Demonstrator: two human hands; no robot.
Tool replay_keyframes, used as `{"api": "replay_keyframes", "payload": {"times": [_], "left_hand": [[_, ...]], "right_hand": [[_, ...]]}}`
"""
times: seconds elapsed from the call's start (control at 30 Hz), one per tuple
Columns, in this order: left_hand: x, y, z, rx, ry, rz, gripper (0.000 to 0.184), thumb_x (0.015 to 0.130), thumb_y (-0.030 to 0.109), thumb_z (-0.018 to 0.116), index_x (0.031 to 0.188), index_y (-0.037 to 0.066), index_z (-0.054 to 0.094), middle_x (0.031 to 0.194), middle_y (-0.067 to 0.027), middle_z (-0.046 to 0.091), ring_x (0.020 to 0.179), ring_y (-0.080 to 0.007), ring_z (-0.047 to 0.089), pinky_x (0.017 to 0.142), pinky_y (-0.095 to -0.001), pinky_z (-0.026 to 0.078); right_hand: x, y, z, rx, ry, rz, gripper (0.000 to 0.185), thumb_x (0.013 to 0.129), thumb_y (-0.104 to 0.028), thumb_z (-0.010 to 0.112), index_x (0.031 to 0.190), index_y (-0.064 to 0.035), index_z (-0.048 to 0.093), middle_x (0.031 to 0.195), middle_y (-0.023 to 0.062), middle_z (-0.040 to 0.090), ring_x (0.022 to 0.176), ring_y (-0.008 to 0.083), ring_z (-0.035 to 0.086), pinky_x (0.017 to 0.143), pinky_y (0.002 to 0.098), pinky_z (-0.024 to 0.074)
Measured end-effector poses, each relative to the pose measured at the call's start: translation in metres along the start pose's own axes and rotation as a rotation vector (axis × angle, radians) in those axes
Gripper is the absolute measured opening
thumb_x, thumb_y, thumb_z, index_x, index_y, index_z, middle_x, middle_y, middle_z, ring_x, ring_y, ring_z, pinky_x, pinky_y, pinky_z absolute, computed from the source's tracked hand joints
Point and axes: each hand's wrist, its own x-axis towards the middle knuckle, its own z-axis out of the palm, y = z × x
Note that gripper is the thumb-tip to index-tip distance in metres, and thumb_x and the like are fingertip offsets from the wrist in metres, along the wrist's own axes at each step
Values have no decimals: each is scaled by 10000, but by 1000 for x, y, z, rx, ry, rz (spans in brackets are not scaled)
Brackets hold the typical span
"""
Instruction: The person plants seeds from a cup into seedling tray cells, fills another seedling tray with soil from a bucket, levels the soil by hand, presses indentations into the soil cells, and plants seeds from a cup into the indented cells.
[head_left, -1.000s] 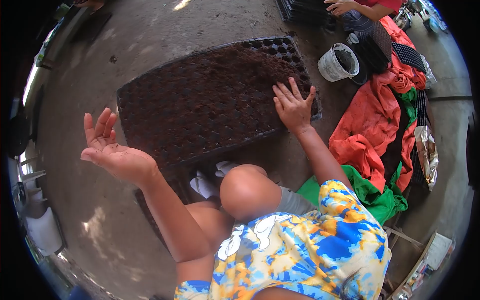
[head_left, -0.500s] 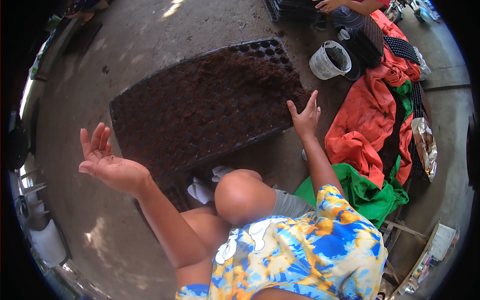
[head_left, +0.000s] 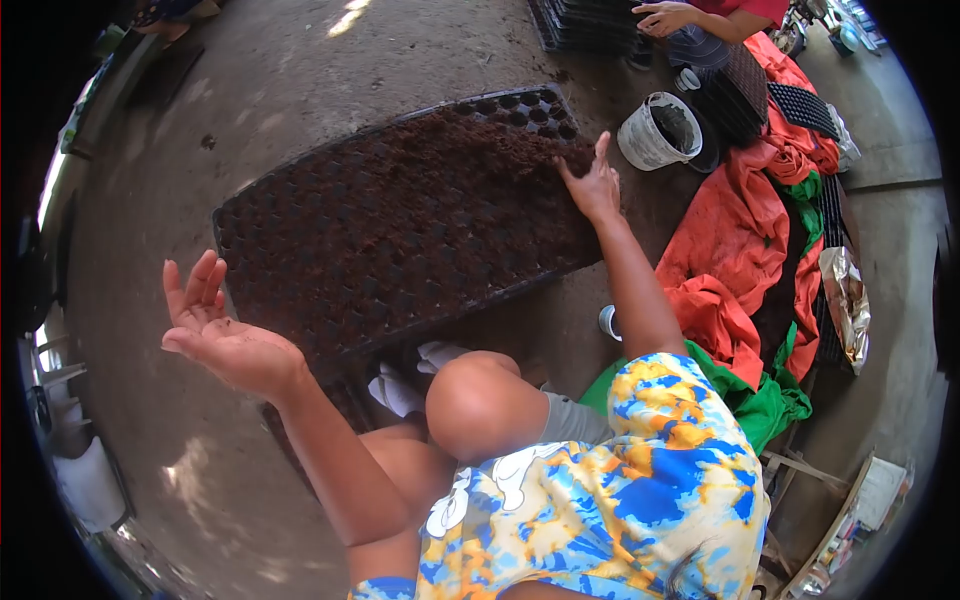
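A black seedling tray lies before me, its many round cells mostly covered with dark brown potting soil. Bare cells show at its far right corner. At the right end, my right hand is open with fingers apart, its fingertips at the edge of the loose soil heap. My left hand hovers off the tray's near left corner, palm up and fingers spread, with a few soil specks on it and nothing held.
Past the tray's right end stands a dirty white bucket. Red tarp and green tarp lie along the right. Stacked black trays sit at the back, near another person's hand. A small cup rests by my right forearm.
My right hand has moved up and slightly left along the tray's right end, to the soil heap. My left hand stays nearly in place, still open.
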Motion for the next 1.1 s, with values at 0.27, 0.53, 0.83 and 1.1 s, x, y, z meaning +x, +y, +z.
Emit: {"api": "replay_keyframes", "payload": {"times": [0.27, 0.53, 0.83, 1.1], "left_hand": [[4, -3, 0, 36, 15, 11, 734, 971, 600, 168, 1289, 30, 502, 1058, -117, 641, 987, -167, 578, 940, -318, 356], [5, -1, 11, -20, 26, -19, 739, 977, 586, 156, 1292, 6, 488, 1022, -112, 644, 975, -180, 570, 957, -344, 335], [7, -4, 14, -21, 25, -24, 752, 972, 600, 157, 1284, 3, 491, 1019, -117, 642, 966, -187, 573, 955, -349, 345], [7, 1, 7, -7, 23, -35, 761, 967, 608, 154, 1282, 2, 490, 1016, -120, 635, 972, -193, 571, 960, -355, 353]], "right_hand": [[90, -42, 8, 7, -133, -236, 1122, 731, -799, 500, 1505, -80, 120, 1521, 167, 259, 1425, 304, 195, 1149, 389, 190], [109, -56, 32, -112, -128, -404, 848, 899, -718, 160, 1493, -118, 237, 1562, 66, 196, 1453, 235, 114, 1150, 456, 82], [-20, -95, 9, -40, -69, -1076, 386, 888, -374, 608, 1212, -164, 615, 1301, 53, 565, 1283, 216, 458, 1093, 435, 273], [-41, -34, -4, -52, 188, -719, 278, 901, -127, 577, 1173, -125, 636, 1263, 77, 580, 1200, 286, 518, 1011, 397, 377]]}}
